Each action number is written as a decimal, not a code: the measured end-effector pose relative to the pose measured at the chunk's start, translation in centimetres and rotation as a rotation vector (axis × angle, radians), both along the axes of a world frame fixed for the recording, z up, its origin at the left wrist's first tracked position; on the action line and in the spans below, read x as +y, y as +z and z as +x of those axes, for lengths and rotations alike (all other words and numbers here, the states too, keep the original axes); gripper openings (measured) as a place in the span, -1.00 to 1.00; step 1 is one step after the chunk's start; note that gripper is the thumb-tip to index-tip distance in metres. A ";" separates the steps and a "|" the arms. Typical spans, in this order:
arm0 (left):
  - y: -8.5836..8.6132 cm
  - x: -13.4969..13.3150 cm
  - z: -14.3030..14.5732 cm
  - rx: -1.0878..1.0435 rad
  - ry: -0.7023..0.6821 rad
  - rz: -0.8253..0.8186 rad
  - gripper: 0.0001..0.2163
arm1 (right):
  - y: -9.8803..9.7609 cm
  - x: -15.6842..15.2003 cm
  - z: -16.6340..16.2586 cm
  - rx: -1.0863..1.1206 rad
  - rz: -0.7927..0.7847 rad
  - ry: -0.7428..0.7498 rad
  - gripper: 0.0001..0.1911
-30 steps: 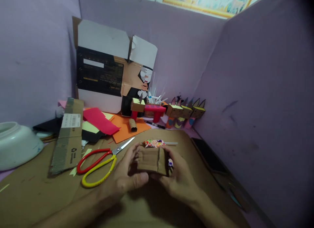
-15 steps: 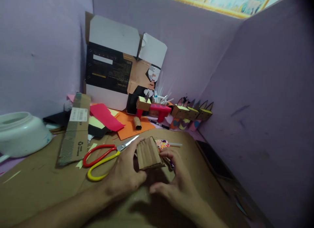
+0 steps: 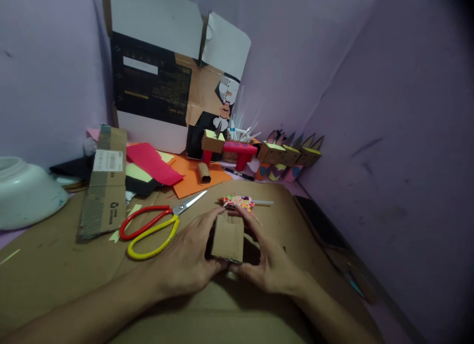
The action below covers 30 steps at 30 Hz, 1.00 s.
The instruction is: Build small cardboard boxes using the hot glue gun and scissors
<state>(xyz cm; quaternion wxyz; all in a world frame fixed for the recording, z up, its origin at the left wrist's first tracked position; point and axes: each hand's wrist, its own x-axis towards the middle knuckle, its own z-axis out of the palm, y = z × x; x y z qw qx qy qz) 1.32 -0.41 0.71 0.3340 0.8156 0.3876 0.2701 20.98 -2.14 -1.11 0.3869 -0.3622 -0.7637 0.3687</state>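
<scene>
A small brown cardboard piece (image 3: 228, 238), folded into a boxy shape, stands between both my hands over a large cardboard sheet (image 3: 55, 280). My left hand (image 3: 185, 257) grips its left side with fingers curled round it. My right hand (image 3: 268, 262) holds its right side, index finger stretched up along the edge. Just beyond lies a colourful patterned pen-like object (image 3: 239, 202). Red-and-yellow scissors (image 3: 153, 228) lie open to the left of my left hand.
A white bowl (image 3: 22, 191) sits at far left, beside a taped cardboard strip (image 3: 105, 178). Red and orange paper (image 3: 166, 171), a printed box flap (image 3: 163, 82), a red holder (image 3: 239, 154) and small paper-box figures (image 3: 289, 159) line the back. A dark flat object (image 3: 318, 225) lies right.
The cardboard piece has turned from tilted with ridges showing to a flat face towards me. My right hand has come back onto its right side. The view has shifted slightly downward.
</scene>
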 end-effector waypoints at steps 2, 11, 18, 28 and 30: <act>0.5 0.0 0.2 -0.027 -0.001 -0.055 -0.39 | -0.2 0.1 0.0 -0.007 0.009 -0.023 -0.06; 0.4 -0.1 0.5 -0.085 0.044 -0.086 -0.50 | -1.3 0.3 -0.8 0.008 0.013 -0.131 -0.07; -0.7 0.3 0.6 -0.070 0.073 0.058 -0.53 | -1.4 0.2 -1.4 0.072 -0.038 -0.142 -0.12; 0.5 0.7 0.2 -0.039 -0.008 0.063 -0.52 | -0.7 0.3 -0.8 0.215 -0.185 -0.055 0.07; 1.0 1.0 -0.1 -0.075 -0.042 0.025 -0.44 | -0.2 0.5 -0.5 0.288 -0.245 -0.005 0.09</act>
